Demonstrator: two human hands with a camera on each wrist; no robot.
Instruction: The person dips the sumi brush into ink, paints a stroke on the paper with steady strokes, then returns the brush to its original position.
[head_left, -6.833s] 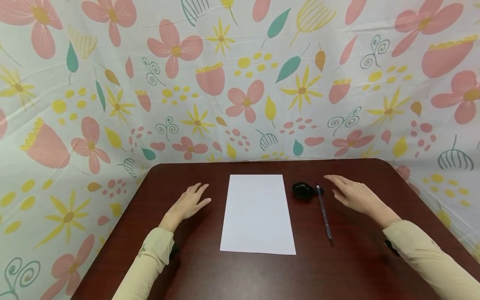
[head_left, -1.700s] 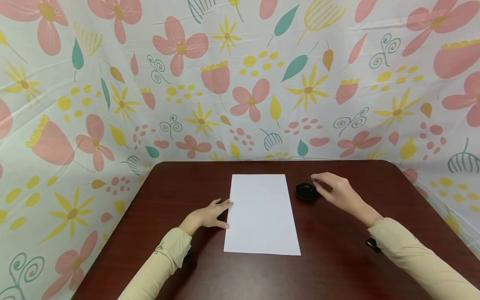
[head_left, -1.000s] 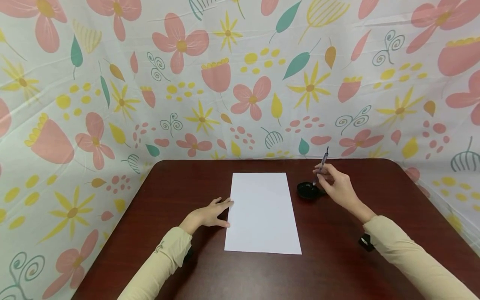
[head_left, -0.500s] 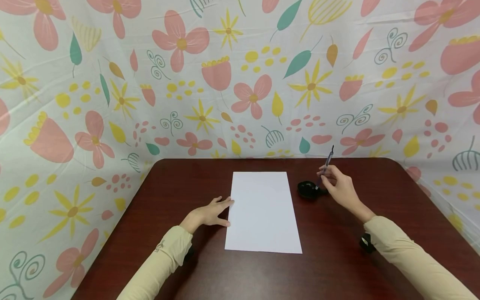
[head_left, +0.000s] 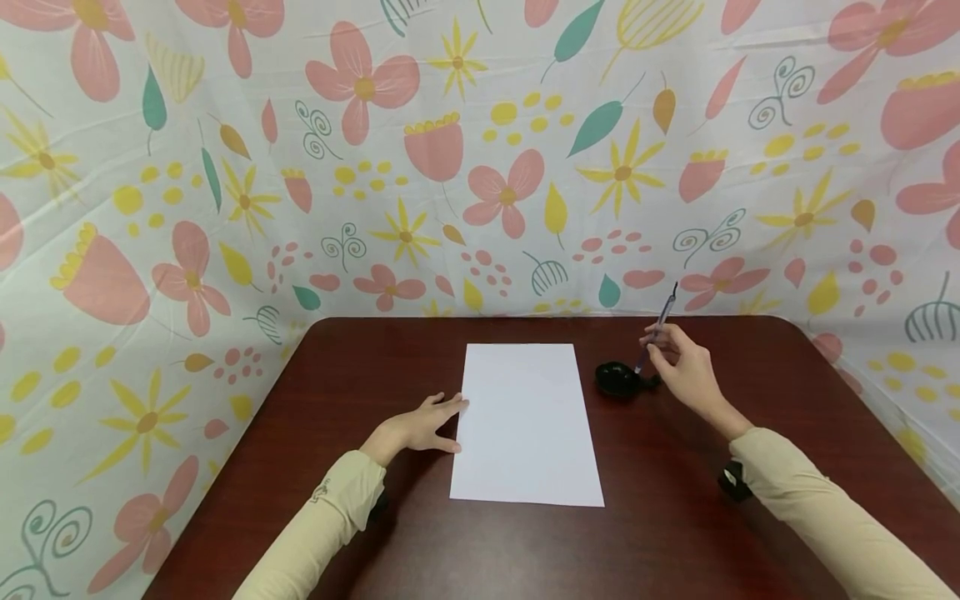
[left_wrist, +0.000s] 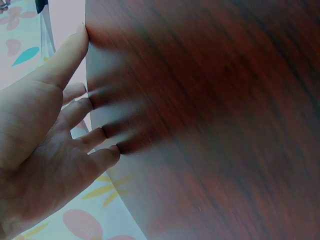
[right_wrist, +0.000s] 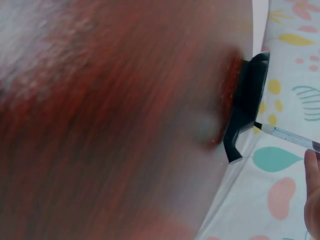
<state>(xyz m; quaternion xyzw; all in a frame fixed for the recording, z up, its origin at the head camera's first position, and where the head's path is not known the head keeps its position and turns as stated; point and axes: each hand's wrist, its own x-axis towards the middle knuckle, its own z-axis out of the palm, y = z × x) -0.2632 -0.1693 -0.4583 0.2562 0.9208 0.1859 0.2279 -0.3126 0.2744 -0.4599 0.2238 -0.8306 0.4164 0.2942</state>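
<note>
My right hand (head_left: 690, 371) pinches a slim ink brush (head_left: 663, 315), which leans with its upper end up and to the right. Its dark bristle tip meets the handle side of a small black dish (head_left: 615, 380); the right wrist view shows the brush (right_wrist: 290, 137) against the rim of the dish (right_wrist: 245, 95), near its short handle. My left hand (head_left: 416, 429) lies with spread fingers at the left edge of a blank white sheet of paper (head_left: 525, 425). In the left wrist view the thumb and fingertips of the left hand (left_wrist: 45, 120) touch down along that edge.
A dark reddish wooden table (head_left: 495, 550) with rounded far corners carries everything. A floral cloth (head_left: 420, 192) hangs upright behind the table and along its sides. The dish stands just right of the paper.
My right hand has picked up the brush from the table and brought its tip to the dish, shifting lately towards the handle. My left hand has moved right onto the paper's edge.
</note>
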